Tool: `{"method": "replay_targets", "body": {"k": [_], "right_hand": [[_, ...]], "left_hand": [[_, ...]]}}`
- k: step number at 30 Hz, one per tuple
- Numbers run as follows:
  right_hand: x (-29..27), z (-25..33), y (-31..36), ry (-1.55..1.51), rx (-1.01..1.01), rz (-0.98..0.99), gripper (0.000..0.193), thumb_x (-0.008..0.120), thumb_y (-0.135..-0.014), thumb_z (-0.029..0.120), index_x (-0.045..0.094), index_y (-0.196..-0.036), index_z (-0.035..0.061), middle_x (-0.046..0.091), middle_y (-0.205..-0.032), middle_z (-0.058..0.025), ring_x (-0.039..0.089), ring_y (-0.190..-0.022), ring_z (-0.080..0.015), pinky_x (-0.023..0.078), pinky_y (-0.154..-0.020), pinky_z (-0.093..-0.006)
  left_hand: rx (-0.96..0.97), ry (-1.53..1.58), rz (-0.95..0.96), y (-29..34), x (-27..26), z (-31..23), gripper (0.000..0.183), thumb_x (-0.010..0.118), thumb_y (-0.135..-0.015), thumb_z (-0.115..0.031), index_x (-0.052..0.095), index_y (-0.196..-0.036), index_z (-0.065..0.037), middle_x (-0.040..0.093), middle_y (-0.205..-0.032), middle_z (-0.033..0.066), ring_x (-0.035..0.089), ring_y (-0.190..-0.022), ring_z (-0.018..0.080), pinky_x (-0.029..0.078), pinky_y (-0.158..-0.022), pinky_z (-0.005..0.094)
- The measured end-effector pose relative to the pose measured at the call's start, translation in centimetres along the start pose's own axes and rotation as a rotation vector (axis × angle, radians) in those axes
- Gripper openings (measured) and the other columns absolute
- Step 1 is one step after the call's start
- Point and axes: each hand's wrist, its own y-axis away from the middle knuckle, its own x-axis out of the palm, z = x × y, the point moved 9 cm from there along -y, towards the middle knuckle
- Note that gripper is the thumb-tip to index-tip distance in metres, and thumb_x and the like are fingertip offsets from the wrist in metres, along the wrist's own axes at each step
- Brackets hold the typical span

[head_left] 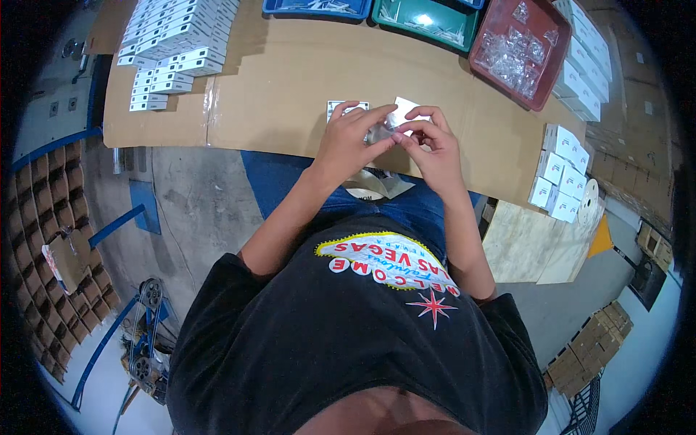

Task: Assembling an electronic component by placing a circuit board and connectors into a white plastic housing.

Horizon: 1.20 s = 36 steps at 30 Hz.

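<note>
My left hand (348, 139) and my right hand (435, 148) meet over the near edge of the cardboard-covered table. Between their fingertips is a small clear plastic bag (378, 133), pinched from both sides. Its contents are too small to make out. Just behind the fingers a white box or card (401, 110) shows, partly covered by my right hand; I cannot tell whether it is held or lying on the table. A white piece with dark print (336, 109) lies behind my left hand, mostly hidden by it.
Stacked small white boxes (174, 43) stand at the far left. Along the back are a blue tray (319, 10) and a green tray (428, 30) of thin pieces, and a red tray (478, 54) of clear packets. More white boxes (562, 170) sit at the right edge.
</note>
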Motion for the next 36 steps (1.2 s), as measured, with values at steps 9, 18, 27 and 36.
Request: {"method": "replay_targets", "body": {"k": [9, 18, 27, 36], "right_hand": [[0.7, 0.0, 0.2, 0.005, 0.025, 0.063, 0.03, 0.071, -0.092, -0.001, 0.078, -0.119, 0.0087, 0.059, -0.113, -0.0027, 0.06, -0.092, -0.0096, 0.05, -0.073, -0.023], [0.4, 0.5, 0.1, 0.109, -0.012, 0.017, 0.031, 0.072, -0.092, 0.001, 0.077, -0.121, 0.0099, 0.058, -0.111, -0.0033, 0.06, -0.085, -0.0091, 0.05, -0.069, -0.0234], [1.0, 0.9, -0.2, 0.122, -0.002, 0.023, 0.03, 0.073, -0.093, 0.005, 0.076, -0.123, 0.0092, 0.058, -0.11, -0.0029, 0.059, -0.081, -0.0081, 0.049, -0.067, -0.0223], [-5.3, -2.3, -10.2, 0.359, -0.075, -0.13, 0.021, 0.07, -0.095, 0.009, 0.074, -0.116, 0.0067, 0.069, -0.103, -0.0041, 0.06, -0.077, -0.0096, 0.05, -0.071, -0.0253]], "left_hand": [[-0.078, 0.059, -0.001, 0.0, 0.1, 0.2, 0.045, 0.079, -0.085, -0.027, 0.069, -0.127, -0.012, 0.074, -0.105, 0.01, 0.067, -0.101, 0.0279, 0.041, -0.109, 0.0441], [-0.068, 0.11, -0.098, 0.3, -0.1, 0.5, 0.042, 0.079, -0.083, -0.021, 0.071, -0.122, -0.011, 0.074, -0.115, 0.0088, 0.066, -0.11, 0.0301, 0.044, -0.104, 0.0433], [-0.116, 0.174, -0.105, 0.4, 0.1, 1.9, 0.041, 0.079, -0.083, -0.019, 0.072, -0.122, -0.01, 0.073, -0.116, 0.0107, 0.068, -0.107, 0.031, 0.05, -0.097, 0.0417], [-0.178, 0.107, -0.366, 1.6, -2.3, 7.0, 0.047, 0.079, -0.082, -0.01, 0.067, -0.127, -0.005, 0.071, -0.111, 0.0142, 0.066, -0.106, 0.0309, 0.049, -0.096, 0.0397]]}}
